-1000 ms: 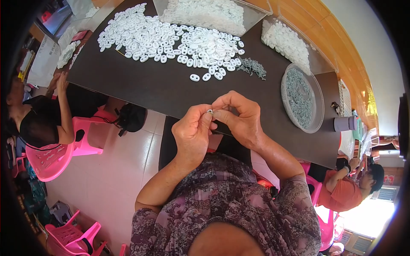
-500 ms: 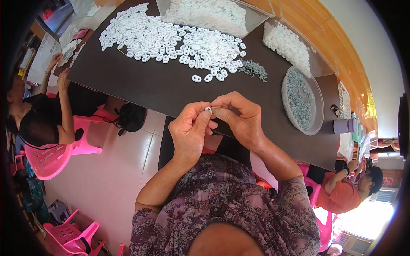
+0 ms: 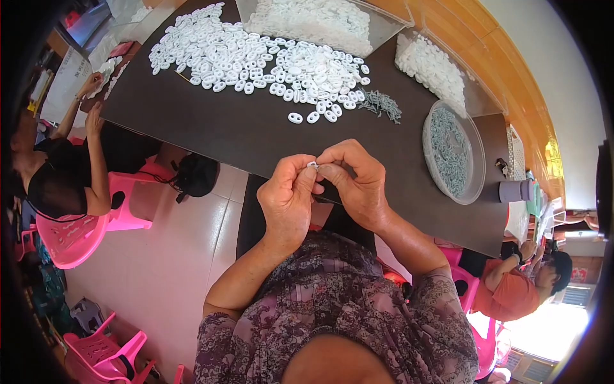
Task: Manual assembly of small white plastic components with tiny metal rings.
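Note:
Just over the table's near edge, my left hand (image 3: 288, 201) pinches a small white two-hole oval plastic piece (image 3: 312, 164) between thumb and forefinger. My right hand (image 3: 359, 185) meets it from the right, thumb and forefinger pressed together at the piece's edge; whatever is between those fingertips is hidden. Beyond my hands lies a wide heap of white oval pieces (image 3: 217, 54) like the held one, with a few loose ones (image 3: 295, 118) in front. To its right is a small pile of grey screw-like pins (image 3: 382, 104).
A round clear tub (image 3: 476, 182) of grey pins stands on the dark table (image 3: 224, 131) at right. Clear bins (image 3: 390, 33) of white pieces line the back. A grey-lidded cup (image 3: 515, 190) sits near the right edge. People sit left (image 3: 67, 179) and right (image 3: 511, 288), by pink chairs (image 3: 73, 240).
My hands stay together around the white piece. The right hand has shifted very slightly left and the left hand slightly right. At the left, the other person's raised hand has moved a little.

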A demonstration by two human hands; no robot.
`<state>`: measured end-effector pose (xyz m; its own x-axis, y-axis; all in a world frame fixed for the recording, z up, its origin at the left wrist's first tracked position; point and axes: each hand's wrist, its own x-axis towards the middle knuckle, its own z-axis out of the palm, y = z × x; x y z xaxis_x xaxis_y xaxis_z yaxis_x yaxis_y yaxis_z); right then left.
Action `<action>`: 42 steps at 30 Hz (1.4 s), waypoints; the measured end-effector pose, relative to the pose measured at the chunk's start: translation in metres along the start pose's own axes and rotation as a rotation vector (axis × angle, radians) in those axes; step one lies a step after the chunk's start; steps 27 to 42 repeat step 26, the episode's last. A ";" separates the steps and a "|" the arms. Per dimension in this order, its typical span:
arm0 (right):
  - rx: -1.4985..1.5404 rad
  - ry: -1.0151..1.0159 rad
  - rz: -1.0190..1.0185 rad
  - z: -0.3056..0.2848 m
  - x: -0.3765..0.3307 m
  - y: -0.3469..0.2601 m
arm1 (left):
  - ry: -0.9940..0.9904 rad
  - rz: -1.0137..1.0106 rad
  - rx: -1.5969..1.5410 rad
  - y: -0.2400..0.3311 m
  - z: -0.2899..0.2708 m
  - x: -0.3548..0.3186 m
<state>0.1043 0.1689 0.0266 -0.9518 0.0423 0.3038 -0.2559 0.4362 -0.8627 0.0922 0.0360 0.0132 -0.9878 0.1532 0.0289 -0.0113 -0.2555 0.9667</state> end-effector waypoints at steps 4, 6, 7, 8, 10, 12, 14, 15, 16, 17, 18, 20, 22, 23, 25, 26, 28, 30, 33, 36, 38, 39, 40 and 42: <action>0.165 0.030 0.171 0.003 0.000 -0.007 | 0.009 0.035 0.062 -0.002 0.000 0.000; 0.146 0.023 0.135 0.002 0.001 -0.008 | 0.011 0.060 0.081 -0.004 -0.001 0.001; 0.126 0.018 0.098 0.002 0.002 -0.008 | 0.013 0.086 0.101 -0.005 -0.001 0.001; 0.126 0.017 0.098 0.001 0.002 -0.007 | 0.014 0.085 0.101 -0.006 -0.001 0.001; 0.159 -0.007 0.087 0.000 0.002 -0.007 | 0.000 0.126 0.158 -0.007 -0.001 0.000; 0.142 -0.020 0.091 -0.002 0.002 -0.007 | 0.004 0.170 0.190 -0.009 0.000 -0.002; 0.123 -0.032 0.095 -0.002 0.003 -0.007 | 0.008 0.213 0.223 -0.011 0.002 -0.003; 0.044 -0.028 0.042 -0.002 0.005 -0.006 | 0.025 0.239 0.253 -0.011 0.002 -0.002; -0.034 -0.025 -0.010 -0.002 0.005 -0.005 | 0.043 0.265 0.284 -0.012 0.003 -0.001; -0.035 -0.025 -0.011 -0.002 0.005 -0.004 | 0.043 0.266 0.283 -0.012 0.002 0.000; -0.037 -0.024 -0.029 -0.002 0.006 -0.003 | 0.039 0.250 0.238 -0.012 0.001 0.000; -0.039 -0.023 -0.047 -0.002 0.006 -0.004 | 0.036 0.235 0.193 -0.011 -0.001 0.002; 0.098 -0.037 0.059 -0.001 0.006 -0.007 | 0.035 0.136 0.094 -0.008 -0.004 0.004; 0.099 -0.039 0.058 0.000 0.006 -0.007 | 0.036 0.136 0.094 -0.008 -0.004 0.004; 0.219 -0.030 0.109 -0.001 0.006 -0.004 | 0.030 0.115 0.042 -0.008 -0.004 0.004; 0.140 -0.052 0.083 -0.004 0.006 -0.002 | 0.030 0.115 0.042 -0.007 -0.004 0.004; 0.140 -0.052 0.083 -0.004 0.006 -0.002 | 0.030 0.115 0.042 -0.007 -0.004 0.004; 0.140 -0.052 0.083 -0.004 0.006 -0.002 | 0.030 0.115 0.042 -0.007 -0.004 0.004; 0.140 -0.052 0.083 -0.004 0.006 -0.002 | 0.030 0.115 0.042 -0.007 -0.004 0.004; 0.140 -0.052 0.083 -0.004 0.006 -0.002 | 0.030 0.115 0.042 -0.007 -0.004 0.004; 0.140 -0.052 0.083 -0.004 0.006 -0.002 | 0.030 0.115 0.042 -0.007 -0.004 0.004; 0.140 -0.052 0.083 -0.004 0.006 -0.002 | 0.030 0.115 0.042 -0.007 -0.004 0.004; 0.140 -0.052 0.083 -0.004 0.006 -0.002 | 0.030 0.115 0.042 -0.007 -0.004 0.004; 0.140 -0.052 0.083 -0.004 0.006 -0.002 | 0.030 0.115 0.042 -0.007 -0.004 0.004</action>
